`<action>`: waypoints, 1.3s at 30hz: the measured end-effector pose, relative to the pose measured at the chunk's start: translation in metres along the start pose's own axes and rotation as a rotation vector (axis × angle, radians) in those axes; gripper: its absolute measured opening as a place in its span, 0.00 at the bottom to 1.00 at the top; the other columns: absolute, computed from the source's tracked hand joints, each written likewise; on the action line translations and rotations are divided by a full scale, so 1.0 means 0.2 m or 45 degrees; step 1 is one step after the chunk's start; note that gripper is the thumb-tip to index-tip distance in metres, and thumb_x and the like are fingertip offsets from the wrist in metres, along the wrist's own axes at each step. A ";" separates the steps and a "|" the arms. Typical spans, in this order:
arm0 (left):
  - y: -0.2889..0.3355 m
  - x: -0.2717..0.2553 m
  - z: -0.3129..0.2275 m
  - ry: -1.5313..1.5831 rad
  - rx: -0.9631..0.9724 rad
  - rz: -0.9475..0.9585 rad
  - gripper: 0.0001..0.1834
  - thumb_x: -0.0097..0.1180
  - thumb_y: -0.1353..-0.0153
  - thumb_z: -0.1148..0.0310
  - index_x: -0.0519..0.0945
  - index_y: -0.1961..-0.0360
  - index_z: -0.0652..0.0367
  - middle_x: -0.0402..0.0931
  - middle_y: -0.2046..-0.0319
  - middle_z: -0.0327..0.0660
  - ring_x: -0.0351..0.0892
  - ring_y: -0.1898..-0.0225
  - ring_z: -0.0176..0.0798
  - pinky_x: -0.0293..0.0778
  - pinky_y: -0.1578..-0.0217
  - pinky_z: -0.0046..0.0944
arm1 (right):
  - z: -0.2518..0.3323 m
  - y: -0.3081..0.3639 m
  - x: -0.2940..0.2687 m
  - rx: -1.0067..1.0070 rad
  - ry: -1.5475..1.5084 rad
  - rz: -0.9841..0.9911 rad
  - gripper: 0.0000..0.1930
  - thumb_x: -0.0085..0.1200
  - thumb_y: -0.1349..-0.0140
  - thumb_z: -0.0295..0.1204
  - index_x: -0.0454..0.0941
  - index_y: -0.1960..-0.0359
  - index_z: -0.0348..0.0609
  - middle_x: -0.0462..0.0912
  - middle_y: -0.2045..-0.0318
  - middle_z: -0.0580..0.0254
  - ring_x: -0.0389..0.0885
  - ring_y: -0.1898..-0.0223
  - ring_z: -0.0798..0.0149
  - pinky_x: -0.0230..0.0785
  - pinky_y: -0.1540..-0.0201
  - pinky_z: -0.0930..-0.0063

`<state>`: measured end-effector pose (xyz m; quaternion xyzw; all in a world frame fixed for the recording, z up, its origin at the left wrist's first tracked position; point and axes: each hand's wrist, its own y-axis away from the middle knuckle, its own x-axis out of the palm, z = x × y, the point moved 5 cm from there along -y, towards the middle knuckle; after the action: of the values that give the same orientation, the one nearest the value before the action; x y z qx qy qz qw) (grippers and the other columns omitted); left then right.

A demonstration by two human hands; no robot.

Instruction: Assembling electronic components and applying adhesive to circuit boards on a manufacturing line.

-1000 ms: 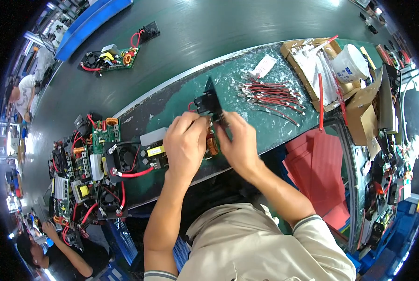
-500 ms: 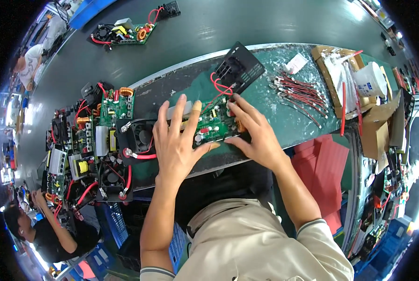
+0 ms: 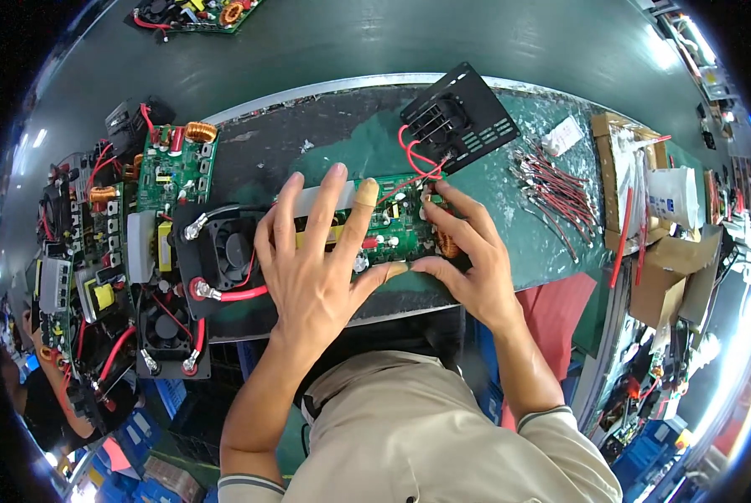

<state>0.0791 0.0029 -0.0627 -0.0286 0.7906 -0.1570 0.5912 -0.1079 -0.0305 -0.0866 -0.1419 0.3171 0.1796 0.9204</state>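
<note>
Bright, sharp — fisheye-bent, dark rim.

- My left hand (image 3: 312,268) lies flat, palm down, fingers spread wide.
- My right hand (image 3: 467,264) arches beside it, fingertips (image 3: 432,194) pressed down, thumbs touching.

Bench (image 3: 308,142): dark worn top, pale front edge, partly covered by a green mat (image 3: 526,210). Beyond it, a wide grey-green conveyor belt (image 3: 409,38) running across the upper frame, glossy, with bright reflections of overhead lights (image 3: 675,50) at upper right. Cardboard boxes (image 3: 673,281) at the bench's right end. Red sheet (image 3: 564,314) hanging below the bench edge on the right. Blue crates (image 3: 153,419) on the floor at lower left, another (image 3: 656,440) at lower right.
</note>
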 end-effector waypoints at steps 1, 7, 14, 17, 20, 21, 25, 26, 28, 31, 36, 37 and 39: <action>0.00 0.01 0.00 0.003 0.000 0.005 0.44 0.68 0.55 0.43 0.72 0.35 0.43 0.64 0.33 0.39 0.62 0.36 0.57 0.58 0.42 0.57 | 0.00 0.00 0.01 0.001 -0.015 -0.023 0.33 0.73 0.55 0.32 0.78 0.43 0.40 0.70 0.37 0.49 0.74 0.39 0.49 0.69 0.41 0.62; -0.03 0.01 -0.05 -0.032 0.021 -0.015 0.45 0.67 0.54 0.42 0.72 0.35 0.48 0.64 0.32 0.41 0.61 0.34 0.58 0.55 0.39 0.57 | -0.02 0.00 -0.01 -0.005 -0.026 -0.139 0.30 0.73 0.55 0.29 0.79 0.46 0.39 0.72 0.38 0.47 0.76 0.41 0.50 0.71 0.43 0.63; -0.04 -0.03 -0.07 -0.103 -0.028 0.012 0.48 0.67 0.51 0.44 0.66 0.31 0.53 0.62 0.31 0.44 0.56 0.31 0.61 0.55 0.37 0.60 | -0.04 0.10 -0.11 0.015 -0.483 -0.337 0.26 0.70 0.46 0.32 0.77 0.45 0.40 0.76 0.42 0.51 0.78 0.46 0.57 0.73 0.46 0.66; -0.02 -0.03 -0.08 -0.102 -0.038 -0.026 0.49 0.68 0.52 0.44 0.66 0.31 0.51 0.63 0.32 0.42 0.57 0.31 0.59 0.55 0.36 0.59 | -0.28 0.46 -0.21 0.717 -0.990 -0.554 0.17 0.65 0.40 0.31 0.77 0.53 0.36 0.83 0.61 0.60 0.83 0.63 0.67 0.76 0.58 0.76; -0.01 0.00 -0.09 -0.070 -0.052 0.036 0.52 0.70 0.53 0.46 0.62 0.29 0.54 0.61 0.30 0.45 0.54 0.29 0.60 0.53 0.34 0.59 | -0.43 0.74 -0.50 0.816 -0.883 -1.189 0.22 0.58 0.38 0.24 0.65 0.43 0.37 0.79 0.66 0.59 0.82 0.72 0.67 0.74 0.74 0.79; -0.01 -0.01 -0.09 -0.073 -0.036 0.020 0.52 0.70 0.53 0.46 0.62 0.29 0.54 0.61 0.30 0.45 0.54 0.29 0.60 0.53 0.34 0.59 | -0.46 0.78 -0.57 0.764 -0.804 -1.274 0.30 0.59 0.39 0.22 0.59 0.37 0.38 0.78 0.63 0.58 0.81 0.71 0.67 0.74 0.73 0.79; 0.02 -0.02 -0.09 -0.076 0.037 -0.028 0.56 0.70 0.54 0.45 0.58 0.28 0.59 0.57 0.29 0.49 0.49 0.28 0.62 0.49 0.32 0.61 | -0.53 0.70 -0.84 0.441 -0.324 -1.370 0.25 0.57 0.34 0.24 0.67 0.37 0.35 0.80 0.54 0.60 0.79 0.59 0.72 0.72 0.57 0.81; 0.03 -0.03 -0.09 -0.034 0.032 -0.099 0.56 0.70 0.54 0.44 0.58 0.28 0.59 0.56 0.29 0.49 0.49 0.28 0.63 0.47 0.32 0.62 | -0.53 0.67 -0.93 0.364 -0.140 -1.450 0.21 0.57 0.34 0.25 0.71 0.40 0.34 0.80 0.53 0.61 0.78 0.58 0.74 0.71 0.57 0.82; 0.08 -0.01 -0.06 -0.003 0.050 -0.219 0.54 0.69 0.51 0.44 0.59 0.28 0.58 0.54 0.28 0.51 0.47 0.28 0.67 0.45 0.32 0.66 | -0.57 0.56 -1.12 0.275 -0.002 -1.612 0.15 0.59 0.34 0.28 0.79 0.48 0.34 0.83 0.59 0.61 0.79 0.61 0.73 0.71 0.58 0.80; 0.12 0.04 -0.08 -0.081 0.006 -0.211 0.50 0.65 0.48 0.40 0.62 0.31 0.59 0.54 0.28 0.53 0.48 0.28 0.68 0.47 0.34 0.72 | -0.74 0.38 -1.32 0.405 0.421 -1.389 0.14 0.61 0.37 0.31 0.82 0.53 0.35 0.85 0.65 0.59 0.80 0.66 0.70 0.72 0.61 0.77; 0.13 0.08 -0.08 -0.195 -0.016 -0.217 0.50 0.61 0.46 0.36 0.63 0.31 0.58 0.57 0.30 0.51 0.50 0.28 0.66 0.50 0.35 0.70 | -0.72 0.40 -1.34 0.533 0.298 -1.349 0.12 0.61 0.38 0.30 0.83 0.58 0.34 0.85 0.71 0.57 0.82 0.67 0.69 0.73 0.62 0.77; 0.14 0.07 -0.08 -0.199 -0.028 -0.218 0.50 0.61 0.46 0.36 0.63 0.31 0.58 0.57 0.30 0.51 0.50 0.28 0.66 0.50 0.35 0.70 | -0.66 0.42 -1.32 0.554 0.263 -1.346 0.12 0.61 0.38 0.29 0.83 0.58 0.34 0.85 0.70 0.57 0.82 0.67 0.70 0.73 0.62 0.77; 0.14 0.07 -0.08 -0.208 -0.015 -0.213 0.50 0.61 0.47 0.35 0.63 0.31 0.58 0.57 0.29 0.50 0.50 0.28 0.65 0.50 0.35 0.69 | -0.67 0.46 -1.26 0.543 0.182 -1.324 0.11 0.61 0.38 0.29 0.83 0.58 0.33 0.85 0.70 0.59 0.82 0.66 0.71 0.72 0.62 0.78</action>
<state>0.0638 0.0288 -0.0799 -0.1108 0.7355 -0.1983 0.6383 -0.4036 -0.0592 -0.0418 -0.1021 0.2961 -0.3755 0.8723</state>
